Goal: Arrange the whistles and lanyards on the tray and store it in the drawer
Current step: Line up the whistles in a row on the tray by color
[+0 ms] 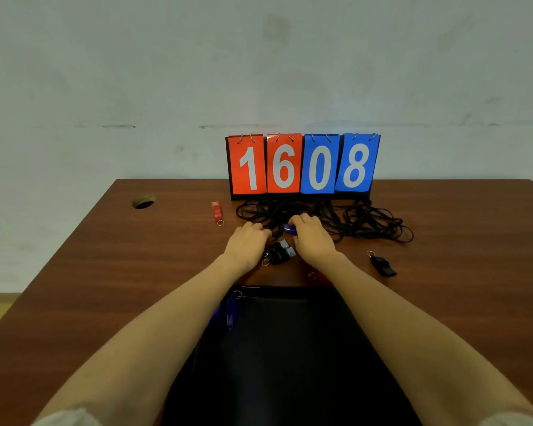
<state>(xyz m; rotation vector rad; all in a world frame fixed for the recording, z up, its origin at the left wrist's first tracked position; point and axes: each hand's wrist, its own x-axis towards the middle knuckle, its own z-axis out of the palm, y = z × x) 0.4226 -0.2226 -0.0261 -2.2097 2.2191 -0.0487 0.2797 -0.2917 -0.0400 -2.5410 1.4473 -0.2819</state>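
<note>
Black tray (290, 364) lying nearest, a blue whistle (231, 315) resting at its far left. Right hand (311, 241) pinching a violet whistle (290, 229). Left hand (246, 244) curling onto the lanyards (351, 219), grip unclear. Whistles looking like light, hard, probably slick plastic, so gripping the body or the ring is looking safest. Cords lying limp and tangling. Flip scoreboard (302, 167) behind is showing 16 08.

On the brown tabletop (105, 272), a tangle of black lanyards (366, 222) lies before a flip scoreboard (302, 166) reading 16 08. The right hand (311, 238) curls its fingers round a purple whistle (290, 229) at the tangle's edge; the left hand (247, 241) lies knuckles-up beside it, grip indeterminate. Black-and-grey whistles (279, 252) sit between the wrists, a red whistle (216, 210) lies well left, a black whistle (383, 265) right, and the black tray (290, 364) carries a blue whistle (231, 312).
</note>
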